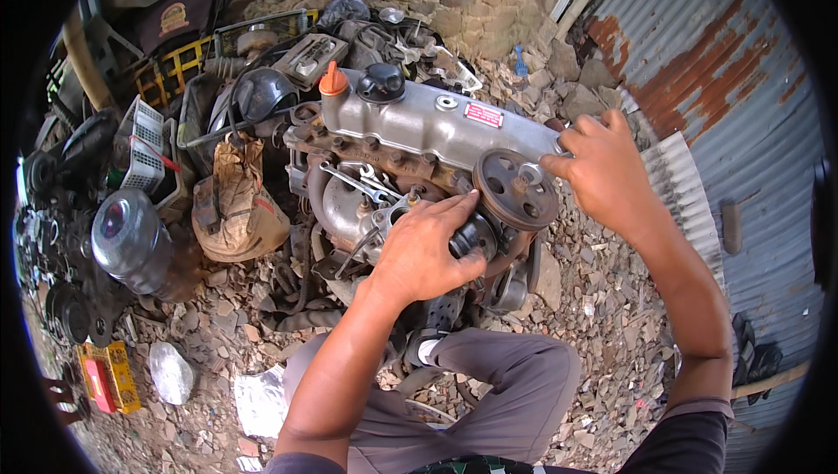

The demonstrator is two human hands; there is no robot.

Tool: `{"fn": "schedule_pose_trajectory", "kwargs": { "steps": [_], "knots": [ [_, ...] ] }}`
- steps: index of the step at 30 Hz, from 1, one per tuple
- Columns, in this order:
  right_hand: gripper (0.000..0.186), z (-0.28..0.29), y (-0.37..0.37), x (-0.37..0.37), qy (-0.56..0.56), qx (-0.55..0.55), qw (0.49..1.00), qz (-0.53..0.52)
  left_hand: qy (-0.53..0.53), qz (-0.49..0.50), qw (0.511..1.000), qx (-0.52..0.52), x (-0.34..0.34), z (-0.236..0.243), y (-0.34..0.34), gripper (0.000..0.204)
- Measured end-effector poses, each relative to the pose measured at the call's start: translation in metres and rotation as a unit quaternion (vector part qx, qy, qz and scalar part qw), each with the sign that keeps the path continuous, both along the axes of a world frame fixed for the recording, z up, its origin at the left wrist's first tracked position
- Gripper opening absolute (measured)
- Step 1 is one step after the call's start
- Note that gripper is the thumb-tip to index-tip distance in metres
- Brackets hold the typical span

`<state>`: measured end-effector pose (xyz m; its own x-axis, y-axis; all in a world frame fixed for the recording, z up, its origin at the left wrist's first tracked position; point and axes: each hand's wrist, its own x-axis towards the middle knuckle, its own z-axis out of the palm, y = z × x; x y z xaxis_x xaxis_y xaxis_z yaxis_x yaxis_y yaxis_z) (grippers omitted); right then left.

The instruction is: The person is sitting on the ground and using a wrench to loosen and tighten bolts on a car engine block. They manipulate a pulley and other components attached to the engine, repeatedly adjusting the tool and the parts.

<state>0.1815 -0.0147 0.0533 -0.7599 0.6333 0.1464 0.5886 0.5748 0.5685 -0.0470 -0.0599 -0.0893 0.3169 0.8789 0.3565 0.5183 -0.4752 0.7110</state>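
A car engine [419,133] with a silver valve cover stands on the ground in front of my knees. My right hand [602,168] is closed at the engine's right end, its fingers curled round a wrench [530,174] whose silver end sits at the middle of a grooved metal pulley [504,196]. Most of the wrench is hidden by the hand. My left hand [428,247] lies over the part behind the pulley, fingers stretched out, thumb apart, next to a black cylindrical piece [473,237]. Several loose spanners [358,182] rest on the manifold beside it.
An orange cap [333,79] and a black filler cap [381,83] stick up from the valve cover. Left of the engine are a tan sack [240,212], a clear plastic jug [131,238] and crates of parts. Corrugated metal sheeting [698,64] rises at right; rubble covers the ground.
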Motion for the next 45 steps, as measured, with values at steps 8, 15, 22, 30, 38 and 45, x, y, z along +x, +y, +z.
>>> {"fn": "schedule_pose_trajectory", "kwargs": {
  "steps": [8,15,22,30,38,45],
  "knots": [
    [0.028,-0.007,-0.003,-0.001,0.002,0.015,1.000,-0.023,0.000,0.017,0.999,0.044,0.000,-0.009,0.000,0.076],
    [0.032,0.022,0.036,-0.022,-0.061,-0.113,0.992,-0.009,-0.023,0.012,0.999,0.042,-0.002,-0.004,-0.001,0.078],
    [0.021,0.011,0.023,-0.006,-0.039,-0.075,0.996,0.028,0.005,0.023,0.997,0.067,0.012,-0.003,-0.009,0.077],
    [0.024,-0.020,-0.001,0.028,0.136,-0.091,0.980,-0.114,-0.048,0.030,0.998,0.028,0.003,-0.012,-0.003,0.078],
    [0.038,-0.073,-0.029,0.079,0.457,-0.228,0.827,-0.235,-0.025,0.033,0.999,0.019,0.001,-0.011,-0.002,0.076],
    [0.029,-0.084,-0.034,0.068,0.419,-0.248,0.846,-0.216,-0.017,0.030,0.999,0.034,0.000,-0.010,-0.001,0.073]
  ]
}}
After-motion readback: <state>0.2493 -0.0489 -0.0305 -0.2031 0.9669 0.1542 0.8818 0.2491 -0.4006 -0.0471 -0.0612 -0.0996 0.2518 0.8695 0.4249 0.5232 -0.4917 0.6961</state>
